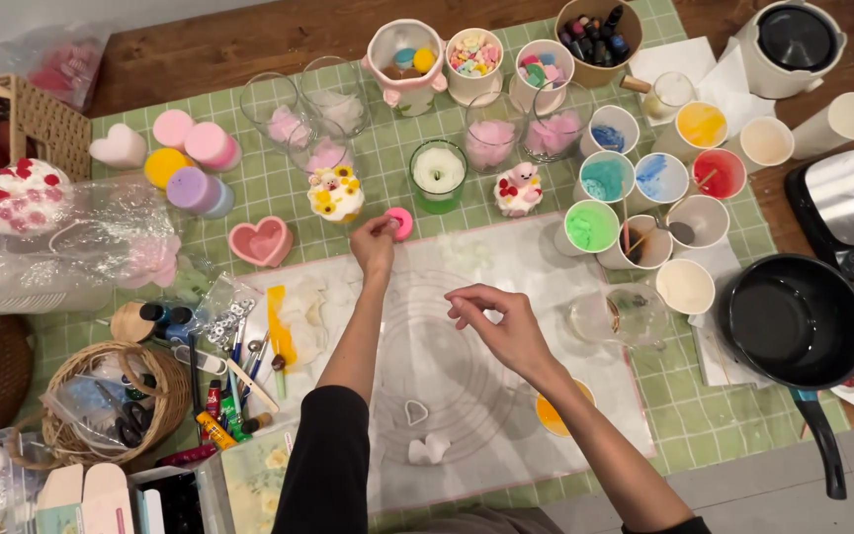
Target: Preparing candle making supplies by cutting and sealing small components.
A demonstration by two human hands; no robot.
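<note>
Right hand (502, 318) fingers pinched, contents too small to tell; left hand (375, 240) fingers pinching pink round piece (400, 222), partly hidden.

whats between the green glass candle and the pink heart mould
In the head view, the flower-topped cupcake candle sits between the green glass candle and the pink heart mould. The left hand with its small pink round piece is just below that line.

Two hands worked; nine paper cups (660, 179) stood far right, four clear glasses (300, 114) far left, one black pan (781, 321).
</note>
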